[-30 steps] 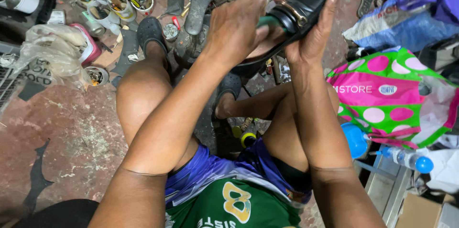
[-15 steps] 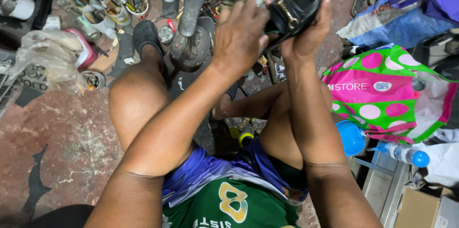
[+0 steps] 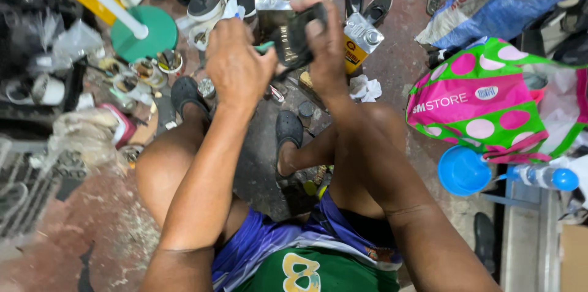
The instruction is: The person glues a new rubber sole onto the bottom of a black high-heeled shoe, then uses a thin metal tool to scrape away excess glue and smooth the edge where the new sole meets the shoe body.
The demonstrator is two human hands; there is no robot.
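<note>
I am gripping a black shoe (image 3: 294,38) in my right hand (image 3: 324,53), fingers wrapped around it, raised above my knees. My left hand (image 3: 236,65) is pinching a small green-handled tool (image 3: 264,48) against the shoe's side. A yellow metal can (image 3: 358,44) is sitting on the floor just beyond, a pink-and-green dotted bag (image 3: 484,108) lying well to my right.

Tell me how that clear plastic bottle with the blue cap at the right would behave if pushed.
The plastic bottle lies on its side, so it would probably roll. It looks thin-walled and clear, likely light and easily dented. How full it is cannot be told.
</note>
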